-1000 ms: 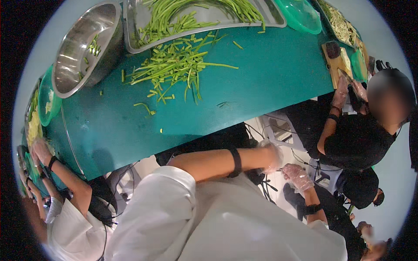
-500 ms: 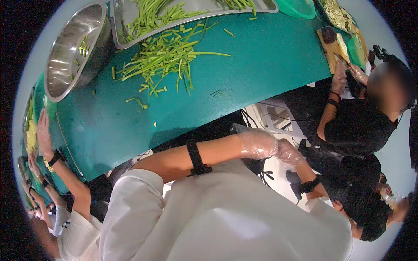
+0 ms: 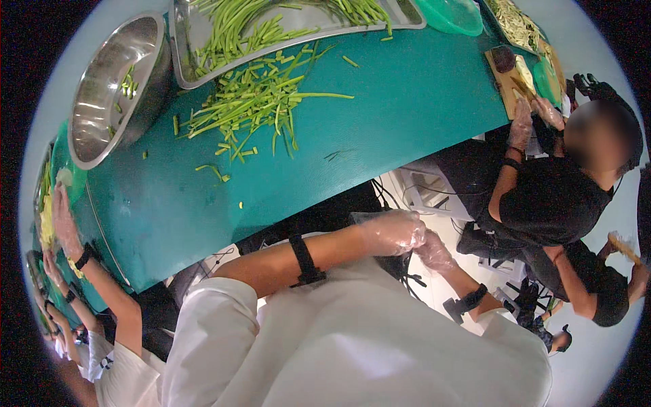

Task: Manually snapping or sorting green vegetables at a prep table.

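Observation:
My left hand and my right hand, both in clear plastic gloves, meet in front of my body, off the table's near edge. The left fingers are curled, and the right fingers press against them. Whether anything besides glove film lies between them is hidden. The left glove's loose cuff sticks out at the wrist. Beyond the hands, a loose heap of cut green vegetable stalks lies on the teal table. Longer stalks fill part of a metal tray behind it.
A deep steel bowl with a few cut pieces stands at the left. Far right, a person in black works at a wooden cutting board. Gloved hands of another person reach in at left. A green basket sits behind.
My joined hands have shifted slightly left in view, still touching. The view has tilted a little. At the far right, a person in the background has changed position.

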Demonstrator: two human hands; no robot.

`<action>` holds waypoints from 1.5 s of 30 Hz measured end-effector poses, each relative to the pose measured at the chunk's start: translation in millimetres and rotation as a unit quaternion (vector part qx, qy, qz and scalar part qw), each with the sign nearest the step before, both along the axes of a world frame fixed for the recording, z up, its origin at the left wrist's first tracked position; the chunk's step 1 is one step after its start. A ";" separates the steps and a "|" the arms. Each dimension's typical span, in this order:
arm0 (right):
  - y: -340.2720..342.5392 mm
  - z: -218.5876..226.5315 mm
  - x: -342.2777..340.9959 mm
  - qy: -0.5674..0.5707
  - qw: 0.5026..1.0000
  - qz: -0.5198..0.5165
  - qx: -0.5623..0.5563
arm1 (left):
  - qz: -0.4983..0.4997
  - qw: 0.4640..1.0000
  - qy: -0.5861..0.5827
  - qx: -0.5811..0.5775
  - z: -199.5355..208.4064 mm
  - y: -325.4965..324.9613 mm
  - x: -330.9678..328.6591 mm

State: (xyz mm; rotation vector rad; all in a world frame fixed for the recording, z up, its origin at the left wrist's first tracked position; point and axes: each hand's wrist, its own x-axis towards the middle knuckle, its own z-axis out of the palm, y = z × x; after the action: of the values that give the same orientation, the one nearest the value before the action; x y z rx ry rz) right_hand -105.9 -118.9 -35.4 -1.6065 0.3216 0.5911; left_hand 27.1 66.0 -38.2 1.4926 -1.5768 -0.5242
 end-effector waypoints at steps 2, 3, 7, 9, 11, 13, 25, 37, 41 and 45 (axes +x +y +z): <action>4.0 -5.9 -6.8 -0.048 0.998 -0.010 -0.035 | 0.017 0.999 0.028 0.027 -1.9 -2.5 -5.9; 6.2 -7.8 -10.2 -0.096 0.993 -0.019 -0.071 | 0.034 0.997 0.055 0.052 -2.8 -3.8 -8.9; 12.1 -4.7 -16.4 -0.076 0.979 -0.058 -0.183 | 0.032 0.998 0.020 0.059 -1.2 -5.2 -5.9; 12.7 -3.6 -20.2 -0.089 0.971 -0.053 -0.213 | 0.021 0.996 -0.039 0.071 9.2 -7.2 -1.3; 26.3 6.7 -15.6 -0.066 0.979 -0.161 -0.107 | 0.027 0.996 -0.044 0.073 15.2 -4.7 1.5; 14.5 3.0 -19.8 -0.058 0.984 -0.113 -0.123 | 0.033 0.994 -0.052 0.093 14.2 -5.4 -1.1; 16.4 -4.0 -17.1 -0.041 0.960 -0.008 -0.277 | -0.038 0.998 0.027 0.049 -18.7 -15.8 -2.2; -21.5 -23.1 -63.9 0.094 0.977 -0.153 -0.118 | -0.131 0.954 -0.158 0.218 28.0 -22.6 3.4; -2.9 -2.3 -55.6 0.209 0.961 0.065 -0.168 | -0.108 0.965 -0.115 0.208 27.8 -19.9 0.9; 2.6 9.7 -36.5 0.325 0.940 0.008 -0.105 | -0.118 0.962 -0.125 0.211 32.1 -17.3 0.8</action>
State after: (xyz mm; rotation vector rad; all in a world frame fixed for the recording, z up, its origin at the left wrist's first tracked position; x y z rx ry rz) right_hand -142.5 -116.3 -25.7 -1.5772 0.8859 1.1289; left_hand 27.8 48.7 -6.1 1.7465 -1.9432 -0.8804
